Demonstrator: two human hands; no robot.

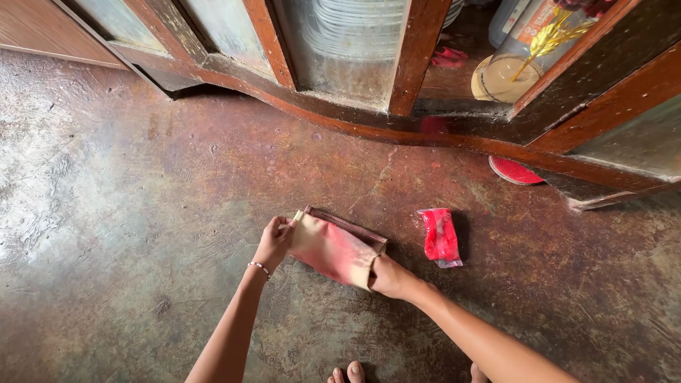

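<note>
Head view: you look straight down at a worn, stained floor with a wooden cabinet along the top edge.
Cloth: your folded cloth, tan with a pink-red stain across the middle, lies flat on the floor between your two hands; a darker brown layer shows along its upper edge.
Left hand: your left hand pinches the cloth's upper left corner, fingers closed on the fabric; a thin bracelet sits on that wrist.
Right hand: your right hand presses on the cloth's lower right corner, fingers curled down onto it, the forearm running off toward the bottom right.
Packet: a small red packet with a clear end lies on the floor just to the right of the cloth, not touching it or either hand.
Cabinet: the cabinet has reddish-brown frames and cloudy glass panes; stacked clear containers show behind one pane.
Open section: a plastic jug and a yellow sprig stand inside it on the right.
Red disc: a round red disc pokes out from under the cabinet's base, well apart from the cloth.
Feet: your bare toes show at the bottom edge, near your right forearm.
</note>
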